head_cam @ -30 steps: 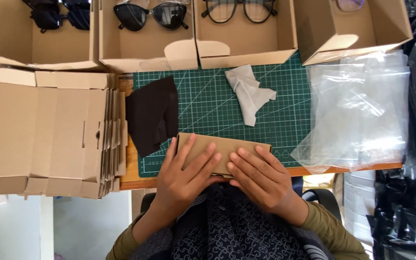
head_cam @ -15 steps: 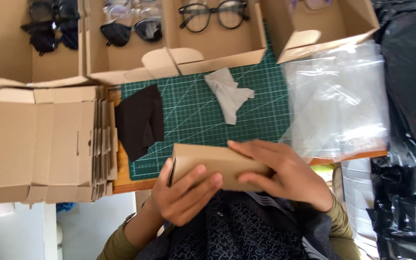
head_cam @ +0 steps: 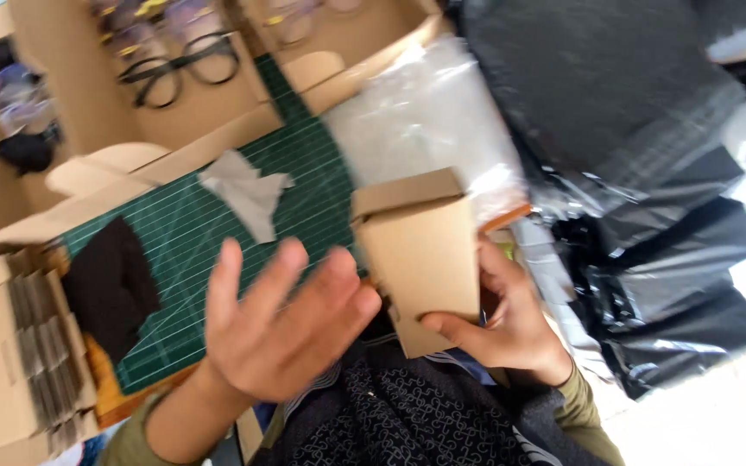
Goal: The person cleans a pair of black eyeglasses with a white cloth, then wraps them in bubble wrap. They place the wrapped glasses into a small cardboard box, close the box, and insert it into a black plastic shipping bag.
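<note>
1. A second ago both my hands lay flat on the small closed brown cardboard box (head_cam: 420, 255) at the near edge of the green gridded cutting mat (head_cam: 192, 233). Now the box is off the mat and up in the air, stood on end and tilted, out to the right of the mat in front of the clear plastic bags (head_cam: 425, 129).

2. My right hand (head_cam: 502, 324) alone has it: the fingers are curled around the lower end, with the thumb on the front face and the rest hidden behind the cardboard.

3. My left hand (head_cam: 282, 324) has come off the box. It hangs just beside it with fingers spread wide and palm open, holding nothing.

4. My head has swung to the right, so the view now takes in the heap of black plastic bags (head_cam: 649, 216). It is also blurred.

5. The rest lies where it was: the crumpled grey cleaning cloth (head_cam: 243, 194) and the black fabric pouch (head_cam: 110, 285) on the mat, the stack of flat unfolded cardboard blanks (head_cam: 10, 362) on the left, and the open cardboard trays of spectacles (head_cam: 179, 69) at the far side.

6. As I judge it, the box is closed up and has passed to one hand.
</note>
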